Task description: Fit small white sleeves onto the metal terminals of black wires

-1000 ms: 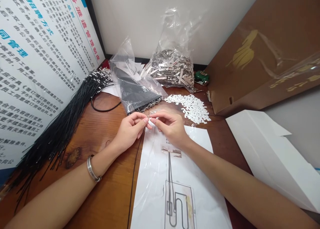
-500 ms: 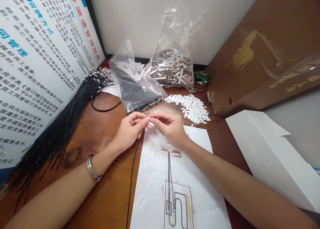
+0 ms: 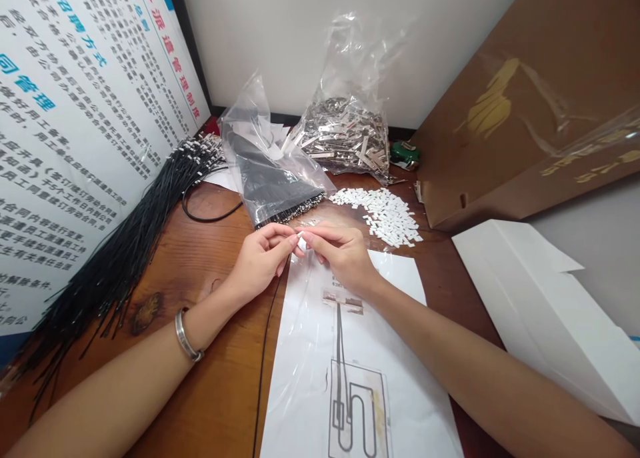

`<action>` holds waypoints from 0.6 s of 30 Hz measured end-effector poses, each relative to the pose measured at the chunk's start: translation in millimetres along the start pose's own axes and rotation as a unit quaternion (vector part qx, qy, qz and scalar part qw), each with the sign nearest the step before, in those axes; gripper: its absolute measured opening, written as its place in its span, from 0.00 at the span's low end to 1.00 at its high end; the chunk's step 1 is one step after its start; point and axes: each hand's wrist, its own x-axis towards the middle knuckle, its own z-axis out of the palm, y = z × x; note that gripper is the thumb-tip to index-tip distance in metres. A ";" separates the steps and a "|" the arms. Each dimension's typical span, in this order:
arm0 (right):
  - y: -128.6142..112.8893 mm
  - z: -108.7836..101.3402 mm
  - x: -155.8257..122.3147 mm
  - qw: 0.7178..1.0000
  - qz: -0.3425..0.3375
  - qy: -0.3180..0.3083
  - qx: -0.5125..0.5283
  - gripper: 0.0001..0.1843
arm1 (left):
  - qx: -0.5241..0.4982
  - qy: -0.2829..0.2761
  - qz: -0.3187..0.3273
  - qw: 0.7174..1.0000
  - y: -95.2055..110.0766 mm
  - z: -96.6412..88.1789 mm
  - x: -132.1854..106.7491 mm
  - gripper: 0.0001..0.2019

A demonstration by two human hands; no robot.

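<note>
Both hands are up close together over the bench, fingertips practically touching. My left grip is pinched narrow on the end of a thin black wire, which trails from under that hand back toward me across the wood. The tip itself is buried behind my fingers, so I can't see it. My right grip is pinched shut on a tiny white plastic piece, sitting right where the two grips meet.

Directly under the right grip there's a printed sheet in a clear sleeve with a drawing of a looped wire on it. Just beyond the right grip and a bit to the right is a loose pile of the same white pieces. Just past the left grip lies a clear bag of black wires, its open end pointing at my hands. Farther back, near the wall, is another clear bag full of shiny metal strips. Well off to the left of the left grip a big loose bundle of black wires leans along a printed board. A brown cardboard box is far right. A silver bangle is on my left wrist.
</note>
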 end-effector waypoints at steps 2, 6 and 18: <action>0.7 -0.2 -0.2 1.000 0.001 0.002 -0.012 0.08 | -0.003 0.004 0.000 1.000 0.6 0.4 0.0 0.16; 1.3 0.1 -0.2 1.000 0.000 0.010 -0.021 0.07 | -0.009 0.011 -0.001 1.000 1.0 0.6 -0.3 0.16; 1.2 0.2 0.5 1.000 0.013 0.004 0.016 0.09 | -0.003 0.011 -0.007 1.000 0.6 -0.4 -0.6 0.15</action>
